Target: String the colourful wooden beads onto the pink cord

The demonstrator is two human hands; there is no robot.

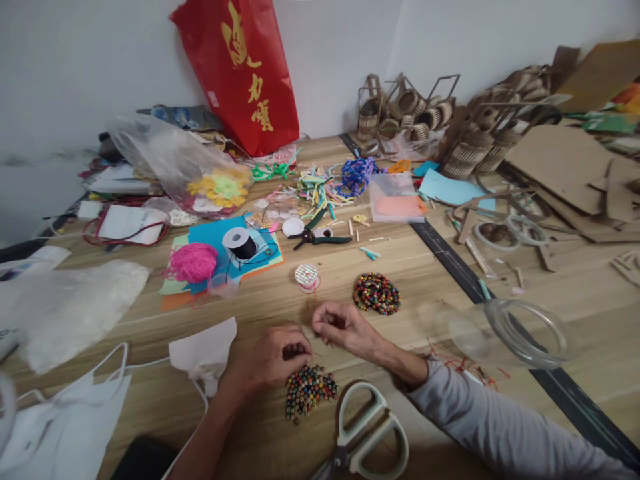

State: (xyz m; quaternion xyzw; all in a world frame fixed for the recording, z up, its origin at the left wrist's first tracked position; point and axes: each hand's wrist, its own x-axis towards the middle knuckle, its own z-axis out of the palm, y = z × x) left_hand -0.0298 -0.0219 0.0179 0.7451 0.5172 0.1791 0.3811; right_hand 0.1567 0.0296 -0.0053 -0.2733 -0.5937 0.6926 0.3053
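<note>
Just above a pile of loose multicoloured beads (309, 392), my left hand (281, 353) is closed, thumb and fingers together. A thin line, perhaps thread, shows beside its fingertips. My right hand (346, 328) is a little to the right, its thumb and fingertips pinched; what either hand holds is too small to make out. Behind my right hand lies a coiled heap of strung beads (377, 293). A spool with a pearly bead-patterned top (307, 275) stands beyond the hands, with reddish thread around it. White-handled scissors (373, 430) lie nearest me.
Pink yarn (193, 262) and a black thread spool (240, 244) sit on coloured sheets (260, 257). Black-handled pliers (320, 235) lie behind. Clear tubing (533, 330) and cardboard pieces (560, 167) are at right. A red bag (245, 73) leans on the wall.
</note>
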